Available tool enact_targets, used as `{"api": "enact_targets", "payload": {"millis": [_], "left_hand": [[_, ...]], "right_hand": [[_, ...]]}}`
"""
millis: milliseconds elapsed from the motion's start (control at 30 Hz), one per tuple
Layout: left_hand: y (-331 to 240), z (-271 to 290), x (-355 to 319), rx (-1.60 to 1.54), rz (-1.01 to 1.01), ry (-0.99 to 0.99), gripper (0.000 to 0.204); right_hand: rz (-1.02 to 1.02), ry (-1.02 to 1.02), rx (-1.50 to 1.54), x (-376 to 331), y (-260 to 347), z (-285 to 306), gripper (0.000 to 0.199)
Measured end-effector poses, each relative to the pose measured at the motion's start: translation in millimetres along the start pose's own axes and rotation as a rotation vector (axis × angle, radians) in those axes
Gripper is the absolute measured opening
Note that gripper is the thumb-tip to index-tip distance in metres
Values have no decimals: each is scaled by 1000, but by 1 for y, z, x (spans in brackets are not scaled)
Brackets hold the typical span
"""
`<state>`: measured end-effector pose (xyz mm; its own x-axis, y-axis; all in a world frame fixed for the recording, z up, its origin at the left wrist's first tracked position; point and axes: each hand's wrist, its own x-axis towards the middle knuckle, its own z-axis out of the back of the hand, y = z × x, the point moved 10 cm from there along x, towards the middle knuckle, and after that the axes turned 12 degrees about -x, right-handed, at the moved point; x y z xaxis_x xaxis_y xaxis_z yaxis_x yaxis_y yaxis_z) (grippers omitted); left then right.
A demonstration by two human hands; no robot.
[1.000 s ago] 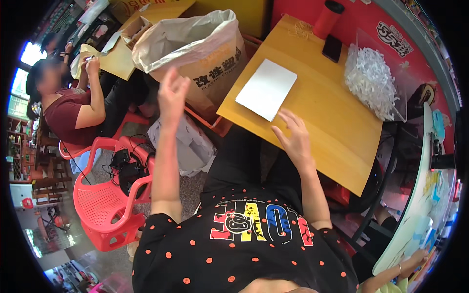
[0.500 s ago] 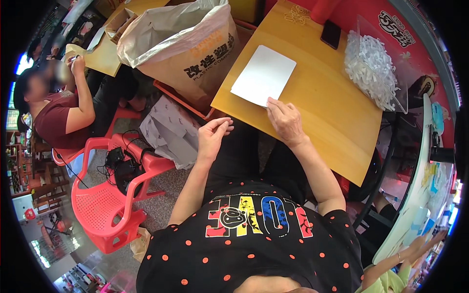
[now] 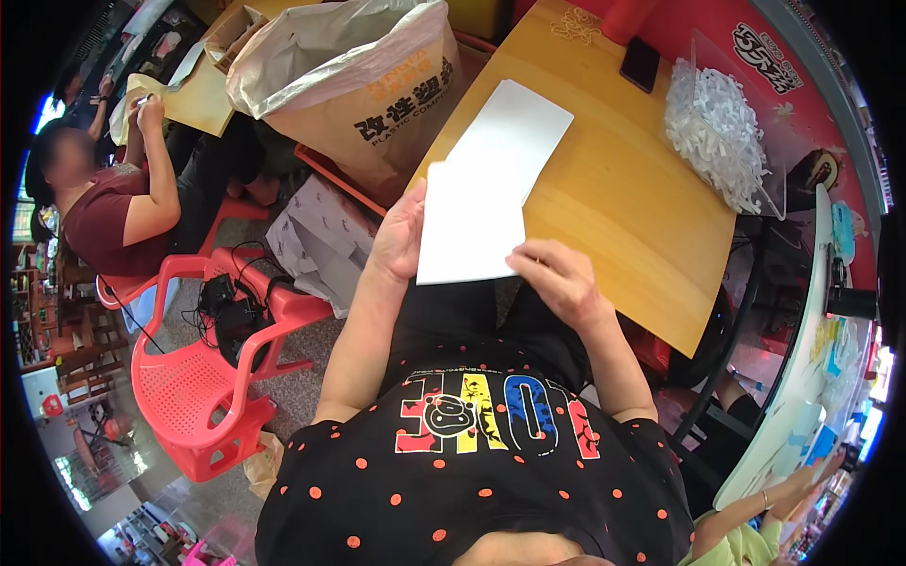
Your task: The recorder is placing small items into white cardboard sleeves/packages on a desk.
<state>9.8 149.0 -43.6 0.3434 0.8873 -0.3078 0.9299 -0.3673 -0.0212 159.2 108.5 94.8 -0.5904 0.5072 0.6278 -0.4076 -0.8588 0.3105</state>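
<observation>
A white sheet of paper (image 3: 472, 231) is held between my two hands, over my lap and the near edge of the table. My left hand (image 3: 401, 236) grips its left edge, the fingers partly hidden behind it. At the sheet's lower right corner, my right hand (image 3: 557, 278) pinches it between thumb and fingers. Just beyond, a white paper stack (image 3: 524, 123) lies on the yellow wooden table (image 3: 632, 208), partly covered by the held sheet.
A large white woven sack (image 3: 377, 104) stands left of the table. At the right, a clear bin (image 3: 717, 132) holds white paper strips, near a black phone (image 3: 640, 64) and rubber bands (image 3: 576, 26). A red plastic chair (image 3: 203, 377) and a seated person (image 3: 123, 208) are at left.
A white sheet has come off the stack toward me. My left hand, empty before, has moved up and now holds its left edge; my right hand has drawn back toward me.
</observation>
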Motion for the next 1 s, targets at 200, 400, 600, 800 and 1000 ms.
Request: {"api": "enact_targets", "payload": {"millis": [200,400,600,800,1000], "left_hand": [[-8,1,-14,440,-202,-88,36],[12,-82,-50,1138,-493,419,30],[46,-114,-69,1774,-592,577,36],[6,-99,-79,1719,-832,84,36],[20,-18,-61,550,-92,-144,29]], "right_hand": [[-554,102,438,-27,-28,0,9],[-931,-29,889,-53,-75,-18,10],[-1092,21,1106,-73,-88,-54,13],[-933,-280,785,-65,-101,-18,8],[-771,-144,564,-38,-86,9,6]]}}
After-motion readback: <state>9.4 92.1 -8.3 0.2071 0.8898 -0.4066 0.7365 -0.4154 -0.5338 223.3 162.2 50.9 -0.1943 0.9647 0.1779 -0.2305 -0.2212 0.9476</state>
